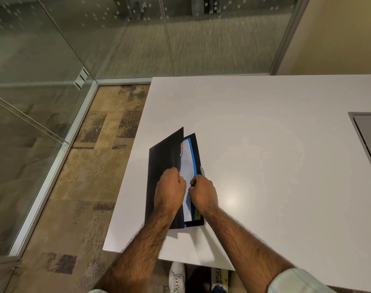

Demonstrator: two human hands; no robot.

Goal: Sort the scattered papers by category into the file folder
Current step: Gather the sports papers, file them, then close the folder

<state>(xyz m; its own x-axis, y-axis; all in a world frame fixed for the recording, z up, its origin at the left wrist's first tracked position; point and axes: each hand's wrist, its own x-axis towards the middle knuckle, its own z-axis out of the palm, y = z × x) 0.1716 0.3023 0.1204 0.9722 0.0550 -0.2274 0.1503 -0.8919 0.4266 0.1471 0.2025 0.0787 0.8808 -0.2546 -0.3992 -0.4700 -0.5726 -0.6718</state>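
Near left front corner of table [264, 144]: file folder [163, 157]; left hand [171, 187], knuckles up, grip clamped on its cover; right hand [203, 192], grip pinching papers [187, 166] inside

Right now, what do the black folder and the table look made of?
Black folder: thin matte card or plastic, unclear which; its raised cover curves and shows no shine. Table: smooth white laminate by the look, satin; a soft glare shows on it.

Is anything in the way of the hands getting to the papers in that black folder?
Nothing visible. The left hand holds open the black file folder, and the right hand grips the white papers inside.
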